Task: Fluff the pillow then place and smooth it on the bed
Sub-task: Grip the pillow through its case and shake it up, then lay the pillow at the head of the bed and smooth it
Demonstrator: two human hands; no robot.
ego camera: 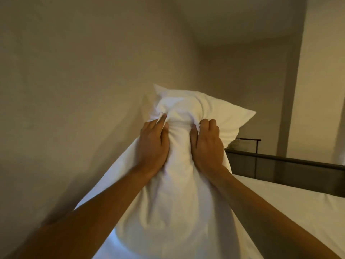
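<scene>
A white pillow (pixel 179 184) stands on end in front of me, held up in the air above the bed (pixel 289 206). My left hand (pixel 154 144) grips its left side and my right hand (pixel 207 144) grips its right side. Both squeeze the pillow inward near its upper part, so the fabric bunches into folds between them. The pillow's top corners stick out above and to the right of my hands. Its lower end fills the bottom middle of the view and hides part of the bed.
The bed has a white sheet and a dark headboard (pixel 280 167) at the right. A thin dark rail (pixel 250 140) shows behind the headboard. A plain beige wall (pixel 74 90) fills the left and the back.
</scene>
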